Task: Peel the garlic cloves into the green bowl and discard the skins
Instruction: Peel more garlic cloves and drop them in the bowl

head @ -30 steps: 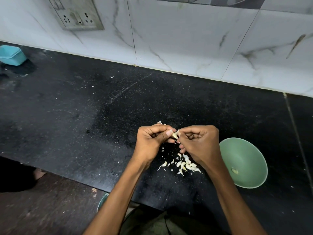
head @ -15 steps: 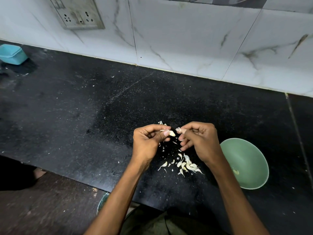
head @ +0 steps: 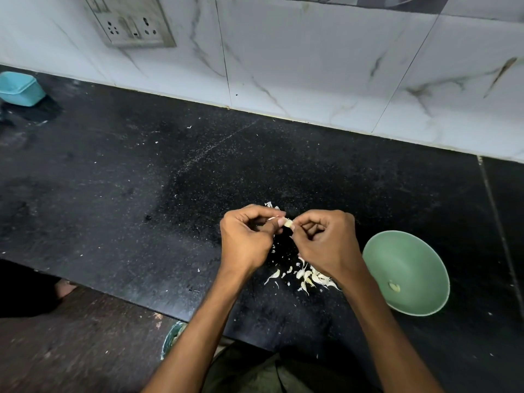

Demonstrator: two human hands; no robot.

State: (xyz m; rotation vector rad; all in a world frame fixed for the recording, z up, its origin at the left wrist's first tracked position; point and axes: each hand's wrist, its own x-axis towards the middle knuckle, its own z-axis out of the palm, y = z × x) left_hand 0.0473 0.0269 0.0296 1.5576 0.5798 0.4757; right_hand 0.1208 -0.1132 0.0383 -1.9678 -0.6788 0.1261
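Note:
My left hand (head: 248, 239) pinches a small pale garlic clove (head: 287, 223) between thumb and forefinger over the black counter. My right hand (head: 326, 242) meets it from the right, its fingertips pinching at the clove's end. Below the hands lies a scatter of garlic skins and cloves (head: 307, 276) on the counter. The green bowl (head: 411, 259) sits to the right of my right wrist, with one peeled piece (head: 394, 286) inside.
A teal plastic container (head: 21, 87) stands at the far left by the tiled wall. A wall socket (head: 131, 26) is above the counter. The counter's front edge (head: 127, 297) runs below my left arm, with a bin rim (head: 171, 337) under it.
The hands had pulled a little apart half a second ago; now they have come together again on the clove. The bowl and the skin pile have not moved.

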